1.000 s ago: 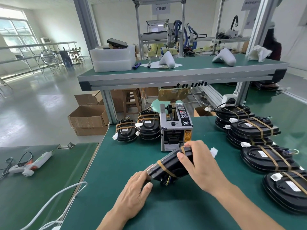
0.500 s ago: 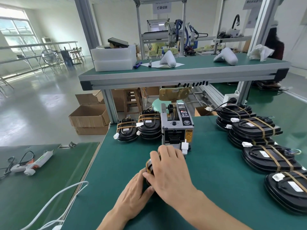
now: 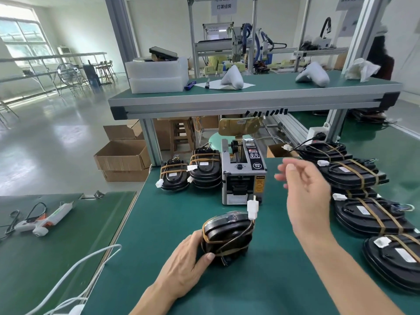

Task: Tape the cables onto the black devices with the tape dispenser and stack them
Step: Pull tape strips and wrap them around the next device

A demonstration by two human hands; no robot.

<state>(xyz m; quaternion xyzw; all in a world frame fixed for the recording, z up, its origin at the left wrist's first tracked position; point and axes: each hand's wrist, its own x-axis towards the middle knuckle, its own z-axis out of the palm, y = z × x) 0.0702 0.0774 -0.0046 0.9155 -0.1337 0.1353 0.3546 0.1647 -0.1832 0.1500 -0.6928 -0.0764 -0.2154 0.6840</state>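
Keep your left hand [image 3: 185, 261] gripping the black device [image 3: 226, 238] standing on edge on the table [image 3: 172, 214], just before the tape dispenser [image 3: 243, 172]. Your right hand [image 3: 304, 194] hangs loose and empty (blurred); take a strip cleanly, then press it across the cable [image 3: 231, 243].

One tape dispenser [image 3: 243, 172], two hands, and black devices too stacked to count
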